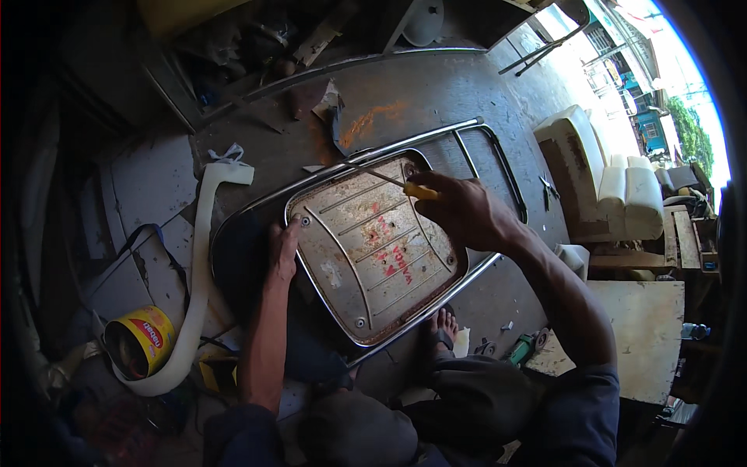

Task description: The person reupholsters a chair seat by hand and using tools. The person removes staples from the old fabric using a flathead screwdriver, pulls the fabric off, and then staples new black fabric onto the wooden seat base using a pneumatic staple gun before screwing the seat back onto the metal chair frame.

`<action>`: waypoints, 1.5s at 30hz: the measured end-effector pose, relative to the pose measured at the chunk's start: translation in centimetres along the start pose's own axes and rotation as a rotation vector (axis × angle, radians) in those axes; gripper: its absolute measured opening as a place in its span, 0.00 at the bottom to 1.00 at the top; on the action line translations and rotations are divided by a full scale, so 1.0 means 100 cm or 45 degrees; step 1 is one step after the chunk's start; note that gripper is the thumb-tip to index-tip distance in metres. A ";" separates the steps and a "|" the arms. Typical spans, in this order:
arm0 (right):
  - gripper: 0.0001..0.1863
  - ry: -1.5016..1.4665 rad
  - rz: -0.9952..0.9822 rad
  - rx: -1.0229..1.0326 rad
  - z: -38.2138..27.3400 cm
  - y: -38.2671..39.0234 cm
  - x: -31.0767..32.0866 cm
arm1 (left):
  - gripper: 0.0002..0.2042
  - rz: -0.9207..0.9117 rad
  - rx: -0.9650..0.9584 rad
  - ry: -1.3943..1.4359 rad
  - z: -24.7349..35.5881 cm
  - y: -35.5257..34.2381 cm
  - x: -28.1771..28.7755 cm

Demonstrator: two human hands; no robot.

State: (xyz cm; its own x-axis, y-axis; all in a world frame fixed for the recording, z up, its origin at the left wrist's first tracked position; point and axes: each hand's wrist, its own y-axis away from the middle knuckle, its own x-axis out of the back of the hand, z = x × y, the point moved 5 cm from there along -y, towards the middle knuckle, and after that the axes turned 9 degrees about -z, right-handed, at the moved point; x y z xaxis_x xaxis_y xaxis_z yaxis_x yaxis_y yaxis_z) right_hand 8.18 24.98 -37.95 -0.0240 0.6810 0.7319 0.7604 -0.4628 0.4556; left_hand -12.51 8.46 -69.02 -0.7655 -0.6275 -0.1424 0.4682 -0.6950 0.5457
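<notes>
A rusty metal chair seat pan [366, 233] with raised ribs and red markings lies tilted on a chrome tube chair frame [420, 319]. My left hand [284, 249] is closed on its left rim, thumb on top and fingers mostly hidden beneath. In my right hand [467, 214], above the pan's right side, is a screwdriver with a yellow handle [418, 191]. Its shaft points left to the pan's far edge, where a dark strip of material [336, 132] sticks up. Whether the tip touches the rim I cannot tell. Dark padding [245, 257] lies under the pan's left side.
A long foam strip [204, 249] curves past a yellow can [148, 342] at left. A green angle grinder [523, 348] lies near my foot, by a wooden board [638, 319]. Scissors-like tool [547, 191] and pale sofa [576, 171] are at right.
</notes>
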 end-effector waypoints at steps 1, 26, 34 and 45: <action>0.20 -0.083 0.075 -0.143 0.022 0.034 0.005 | 0.17 0.017 0.001 -0.035 0.004 0.005 0.007; 0.17 -0.936 1.109 -1.200 0.458 0.331 -0.265 | 0.07 -1.572 -0.463 -1.888 -0.007 0.151 -0.427; 0.20 -0.575 1.159 -1.019 0.481 0.217 -0.205 | 0.07 -1.255 -0.488 -1.523 0.008 0.160 -0.412; 0.12 -1.381 1.089 -0.949 0.430 0.237 -0.209 | 0.11 -1.143 -0.869 -1.818 0.028 0.089 -0.392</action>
State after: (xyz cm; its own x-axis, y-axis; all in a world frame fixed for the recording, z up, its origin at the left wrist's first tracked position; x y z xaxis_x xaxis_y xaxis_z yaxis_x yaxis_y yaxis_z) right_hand 54.63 24.15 -64.26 0.9388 -0.0043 0.3444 -0.1837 -0.8521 0.4901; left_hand 20.45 27.88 -56.24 -0.4358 0.4698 0.7677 -0.4550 -0.8510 0.2625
